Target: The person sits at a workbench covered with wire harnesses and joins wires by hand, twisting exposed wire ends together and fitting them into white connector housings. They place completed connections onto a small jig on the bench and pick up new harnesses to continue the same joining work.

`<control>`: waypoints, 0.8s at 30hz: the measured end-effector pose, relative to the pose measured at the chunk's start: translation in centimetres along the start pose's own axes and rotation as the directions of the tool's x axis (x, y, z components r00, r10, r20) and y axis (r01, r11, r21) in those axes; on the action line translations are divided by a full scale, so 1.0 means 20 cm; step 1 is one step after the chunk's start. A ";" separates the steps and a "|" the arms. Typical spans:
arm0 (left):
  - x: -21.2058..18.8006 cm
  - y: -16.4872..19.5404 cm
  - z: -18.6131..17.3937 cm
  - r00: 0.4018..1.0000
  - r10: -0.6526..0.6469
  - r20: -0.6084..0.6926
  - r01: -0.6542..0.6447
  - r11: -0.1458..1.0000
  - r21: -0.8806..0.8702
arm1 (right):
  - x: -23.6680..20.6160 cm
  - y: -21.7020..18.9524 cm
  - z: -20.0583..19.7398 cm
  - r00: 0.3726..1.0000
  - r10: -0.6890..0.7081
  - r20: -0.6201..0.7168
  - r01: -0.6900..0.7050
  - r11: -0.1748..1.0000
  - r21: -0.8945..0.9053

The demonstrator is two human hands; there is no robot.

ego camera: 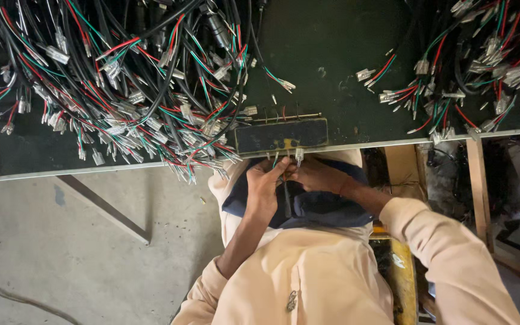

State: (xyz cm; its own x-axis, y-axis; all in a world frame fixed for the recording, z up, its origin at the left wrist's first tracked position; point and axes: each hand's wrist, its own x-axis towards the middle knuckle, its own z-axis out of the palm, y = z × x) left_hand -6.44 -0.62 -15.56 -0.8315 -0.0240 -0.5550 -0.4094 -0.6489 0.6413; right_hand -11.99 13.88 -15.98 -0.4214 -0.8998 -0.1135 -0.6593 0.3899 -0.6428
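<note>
Holding: my left hand [265, 186] pinches a black cable [286, 201], fingers closed.
Right hand [317, 176]: curled on the same cable.
Wire pile [121, 102]: ten o'clock.

We are holding our left hand [264, 183] and right hand [319, 176] together just below the table's [332, 54] near edge, pinching a black cable [286, 198] with a clear connector [299, 156]. Wire harnesses [121, 90] are lying heaped toward its left corner.

Soft even daylight, sharp focus (right edge dimmer), perhaps slight edge distortion
</note>
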 end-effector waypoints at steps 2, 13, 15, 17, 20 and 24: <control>0.00 0.00 0.00 0.999 -0.024 -0.024 0.025 0.999 0.020 | 0.00 0.01 -0.02 0.995 -0.085 -0.060 0.078 0.992 -0.100; -0.21 0.14 -0.10 0.950 0.306 -0.060 -0.055 0.353 0.934 | -0.66 0.09 -0.17 0.896 0.406 0.181 -0.416 0.909 0.020; -0.28 0.15 -0.12 0.872 0.487 0.058 -0.222 0.285 0.933 | -0.75 0.10 -0.16 0.931 0.359 0.070 -0.366 0.906 0.213; -0.26 0.10 -0.11 0.948 0.313 0.060 -0.261 0.655 0.709 | -0.81 0.10 -0.14 0.937 0.349 0.010 -0.336 0.895 0.292; -0.15 -0.01 -0.10 0.940 0.287 0.185 -0.341 0.815 0.469 | -0.86 0.08 -0.05 0.940 0.342 0.014 -0.339 0.927 0.163; -0.08 -0.10 -0.11 0.953 0.285 0.102 -0.301 0.856 0.419 | -0.87 -0.01 0.13 0.970 0.241 0.001 -0.241 0.970 -0.017</control>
State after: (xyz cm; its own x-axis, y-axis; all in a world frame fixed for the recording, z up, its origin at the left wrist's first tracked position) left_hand -3.45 -1.02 -17.19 -0.9475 -0.1301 -0.2920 -0.2578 -0.2295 0.9386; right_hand -2.94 29.03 -15.80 -0.5677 -0.7791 -0.2658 -0.5489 0.5989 -0.5831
